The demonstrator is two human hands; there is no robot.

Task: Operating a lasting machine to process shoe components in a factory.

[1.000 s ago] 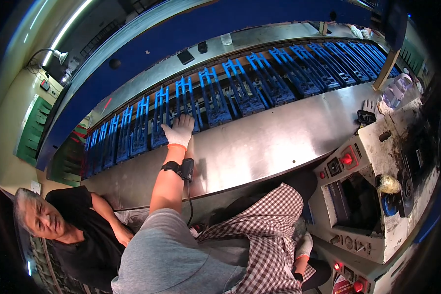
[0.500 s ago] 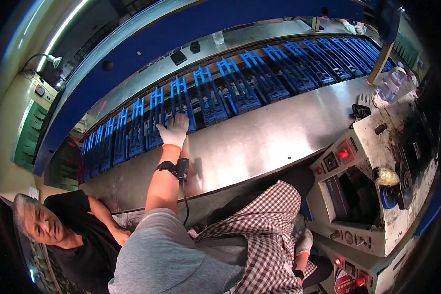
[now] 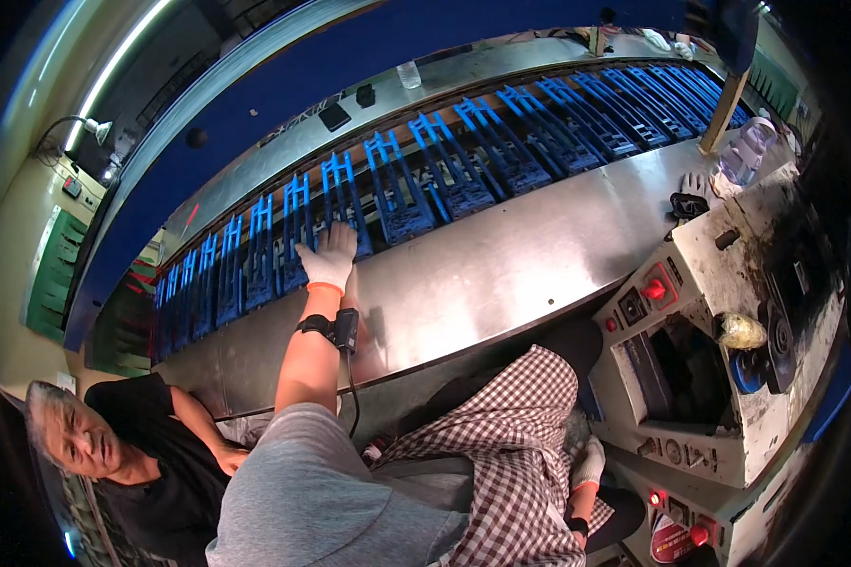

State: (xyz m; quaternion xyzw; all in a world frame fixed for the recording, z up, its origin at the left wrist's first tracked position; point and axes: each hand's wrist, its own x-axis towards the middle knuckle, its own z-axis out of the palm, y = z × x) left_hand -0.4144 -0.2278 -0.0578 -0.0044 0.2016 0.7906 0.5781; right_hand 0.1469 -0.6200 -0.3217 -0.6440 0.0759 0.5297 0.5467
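My left hand (image 3: pixel 329 255), in a white glove with an orange cuff, reaches out over the near edge of a row of blue slotted metal holders (image 3: pixel 405 213). Its fingers are stretched out and a little spread, with nothing in them. Beneath my left forearm, which wears a black strapped device (image 3: pixel 344 330), lies a shiny metal tabletop (image 3: pixel 501 255). My right hand (image 3: pixel 588 463), gloved too, is low at my side against the checked apron (image 3: pixel 525 406). The fingers of that hand are mostly hidden.
At the right stands a stained control cabinet (image 3: pixel 676 350) with red knobs. A purple-tinted plastic jug (image 3: pixel 747 156) and a wooden post (image 3: pixel 725 113) are behind it. A person in a black shirt (image 3: pixel 161 501) is close at my left. A phone (image 3: pixel 334 117) lies beyond the holders.
The whole view has shifted slightly. My left hand stays stretched out by the blue holders, and my right hand stays at my side.
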